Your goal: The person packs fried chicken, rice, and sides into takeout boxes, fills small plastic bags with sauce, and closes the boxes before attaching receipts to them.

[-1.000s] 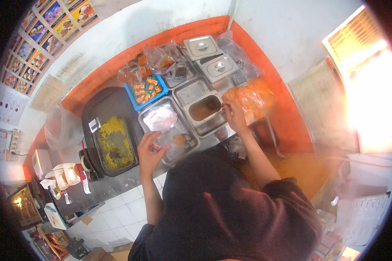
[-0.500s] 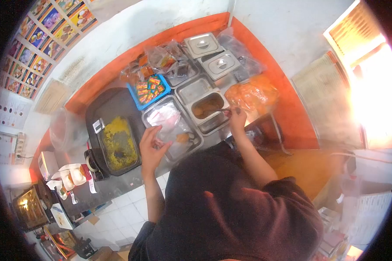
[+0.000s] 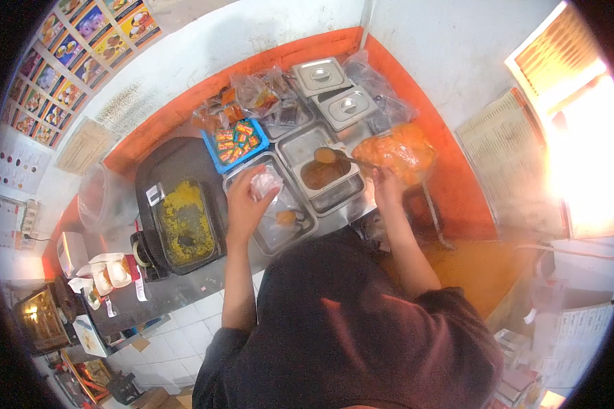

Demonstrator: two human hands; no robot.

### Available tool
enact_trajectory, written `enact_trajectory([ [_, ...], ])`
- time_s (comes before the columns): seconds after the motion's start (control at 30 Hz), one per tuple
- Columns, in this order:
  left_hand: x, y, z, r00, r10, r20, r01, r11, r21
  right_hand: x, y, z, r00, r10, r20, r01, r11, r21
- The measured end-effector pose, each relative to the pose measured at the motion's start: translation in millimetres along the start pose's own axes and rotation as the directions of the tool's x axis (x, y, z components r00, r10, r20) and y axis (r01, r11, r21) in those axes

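Observation:
My right hand [image 3: 388, 190] is closed around the handle of a ladle [image 3: 325, 155]. The ladle's bowl, with brown sauce in it, is above the steel container [image 3: 353, 174] of brown sauce [image 3: 318, 175]. My left hand [image 3: 244, 208] curls its thumb and fingers about a crumpled clear plastic bag [image 3: 266, 181] over a steel tray [image 3: 310, 230]; part of the grip is hidden. In that tray, near the thumb, lies a small orange-brown item [image 3: 286, 218] in clear plastic.
Left of the tray is a pan of yellow food [image 3: 184, 218]. A blue basket of colourful packets [image 3: 236, 144] stands behind it. Two steel lids [image 3: 348, 107] lie at the back, and an orange bulging bag [image 3: 399, 153] is to the right.
The ladle has risen out of the sauce, its bowl now showing above the container. My left hand has moved up to the plastic bag and closed in on it.

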State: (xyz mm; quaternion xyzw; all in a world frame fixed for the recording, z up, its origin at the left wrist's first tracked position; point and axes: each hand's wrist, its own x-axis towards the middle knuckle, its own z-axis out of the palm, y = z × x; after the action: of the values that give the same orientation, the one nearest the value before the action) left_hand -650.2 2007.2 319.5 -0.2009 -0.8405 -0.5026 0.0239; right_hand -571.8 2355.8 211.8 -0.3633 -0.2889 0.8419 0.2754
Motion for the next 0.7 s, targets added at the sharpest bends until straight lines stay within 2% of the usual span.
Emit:
enact_trajectory([
  [0.13,35,-8,41,0.999,0.045,0.014,-0.045,0.999,-0.028,-20,-31,28,0.996,-0.047,0.07,0.043,0.998,0.05],
  [0.23,54,-13,72,0.993,0.089,0.083,-0.08,0.991,-0.109,-31,-47,47,0.991,-0.087,0.099,0.083,0.995,0.048],
  [0.3,60,-10,87,0.987,0.048,0.157,-0.011,0.974,-0.227,-42,-57,55,0.982,-0.117,0.148,0.115,0.993,0.026],
  [0.33,64,-8,92,0.985,0.06,0.159,-0.022,0.974,-0.226,-46,-62,61,0.969,-0.148,0.199,0.148,0.989,0.013],
  [0.5,72,6,102,0.985,0.014,0.17,0.054,0.921,-0.385,-62,-76,76,0.954,-0.225,0.197,0.226,0.974,0.019],
  [0.7,77,13,97,0.984,0.068,0.164,0.004,0.916,-0.401,-75,-77,82,0.894,-0.351,0.279,0.376,0.926,-0.039],
])
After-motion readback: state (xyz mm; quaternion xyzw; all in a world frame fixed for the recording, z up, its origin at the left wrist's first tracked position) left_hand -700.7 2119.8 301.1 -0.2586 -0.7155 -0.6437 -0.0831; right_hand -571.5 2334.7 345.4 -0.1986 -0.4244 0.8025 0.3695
